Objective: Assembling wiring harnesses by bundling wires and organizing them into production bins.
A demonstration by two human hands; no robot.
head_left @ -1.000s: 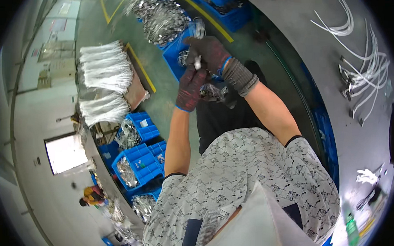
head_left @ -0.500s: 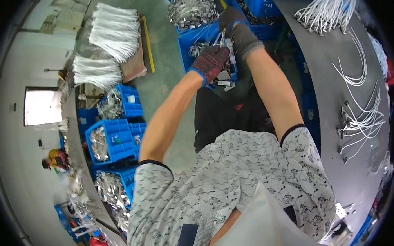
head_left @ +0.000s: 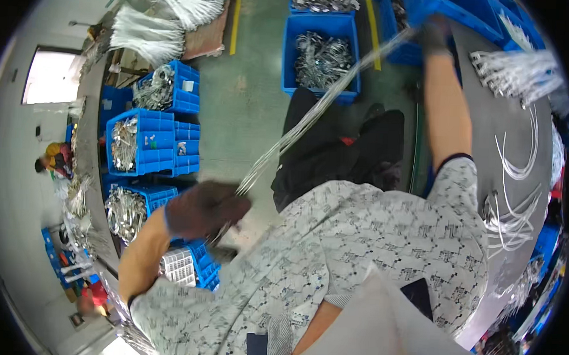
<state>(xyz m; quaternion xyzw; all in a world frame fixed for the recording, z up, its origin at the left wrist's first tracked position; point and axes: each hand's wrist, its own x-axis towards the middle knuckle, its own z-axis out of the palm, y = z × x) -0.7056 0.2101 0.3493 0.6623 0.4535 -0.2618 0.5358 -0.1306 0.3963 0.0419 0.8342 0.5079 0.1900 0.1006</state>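
Pale cable bundle (head_left: 326,102) stretched slantwise across the middle of the frame

The left hand (head_left: 208,209), in a dark glove at lower left of centre, has its fingers curled together and clamped on the bundle's lower end. The right hand (head_left: 434,37), gloved at upper right, meets the other end; it is blurred, so how tightly its fingers close cannot be told.

At upper centre, a blue crate (head_left: 288,58) holds a heap of tangled, shiny cables (head_left: 321,57), the bundle crossing over its lower right corner. At left, a blue plastic bin (head_left: 156,143) contains silvery parts (head_left: 124,144).

The bundle's long axis runs diagonally from lower left to upper right, nearly straight, its strands close together along the middle and slightly fanned near the left hand.
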